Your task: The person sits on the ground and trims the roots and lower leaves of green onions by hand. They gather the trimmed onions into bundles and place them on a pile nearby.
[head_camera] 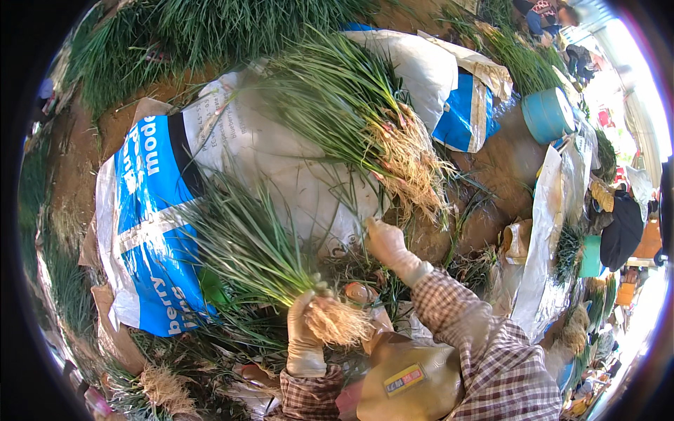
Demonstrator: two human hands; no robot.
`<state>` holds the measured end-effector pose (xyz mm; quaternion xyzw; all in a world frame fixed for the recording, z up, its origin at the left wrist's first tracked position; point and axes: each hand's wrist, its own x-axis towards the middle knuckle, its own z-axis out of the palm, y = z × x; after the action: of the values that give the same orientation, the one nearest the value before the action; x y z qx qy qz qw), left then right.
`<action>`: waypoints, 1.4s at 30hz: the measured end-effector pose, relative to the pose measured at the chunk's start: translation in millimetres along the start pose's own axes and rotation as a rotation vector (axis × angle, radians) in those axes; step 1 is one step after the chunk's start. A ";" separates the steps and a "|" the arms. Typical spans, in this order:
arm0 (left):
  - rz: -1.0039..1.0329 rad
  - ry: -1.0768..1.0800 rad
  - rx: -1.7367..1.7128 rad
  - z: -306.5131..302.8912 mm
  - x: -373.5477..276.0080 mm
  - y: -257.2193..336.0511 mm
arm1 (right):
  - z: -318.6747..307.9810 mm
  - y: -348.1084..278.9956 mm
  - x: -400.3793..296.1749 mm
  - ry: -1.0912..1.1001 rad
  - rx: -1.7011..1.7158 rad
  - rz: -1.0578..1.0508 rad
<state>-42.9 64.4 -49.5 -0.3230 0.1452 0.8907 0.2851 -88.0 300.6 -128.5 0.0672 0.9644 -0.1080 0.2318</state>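
My left hand (306,329), in a pale glove, grips a bunch of scallions (263,258) just above its fibrous roots. The green leaves of this bunch fan out to the upper left. My gloved right hand (388,243) is apart from the bunch, with its fingers closed and a few thin green leaves at the fingertips. Beyond it, a larger pile of scallions (337,110) lies on a white and blue printed sack (284,173), roots towards the right. Some of the leaves around the right hand are blurred.
A dense heap of scallions (210,31) lies at the top. Right of the pile are another blue and white sack (458,113) and a blue drum (547,116). Loose trimmings (474,260) litter the ground. Another person (542,21) is at the top right.
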 end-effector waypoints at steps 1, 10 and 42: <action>0.011 0.100 0.065 4.0 -1.0 -4.3 | -8.5 -8.2 -12.0 -0.001 0.164 -0.078; -0.029 0.156 0.050 -1.8 2.0 -3.8 | -49.6 -66.6 -65.6 -0.075 0.599 -0.524; 0.225 -0.294 -0.370 -0.1 -38.9 19.1 | -92.0 -14.9 81.0 0.412 -0.248 -0.285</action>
<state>-29.9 33.1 -22.6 -0.2187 -0.0281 0.9656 0.1380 -202.0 314.6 -83.3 -0.0774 0.9968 -0.0048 0.0199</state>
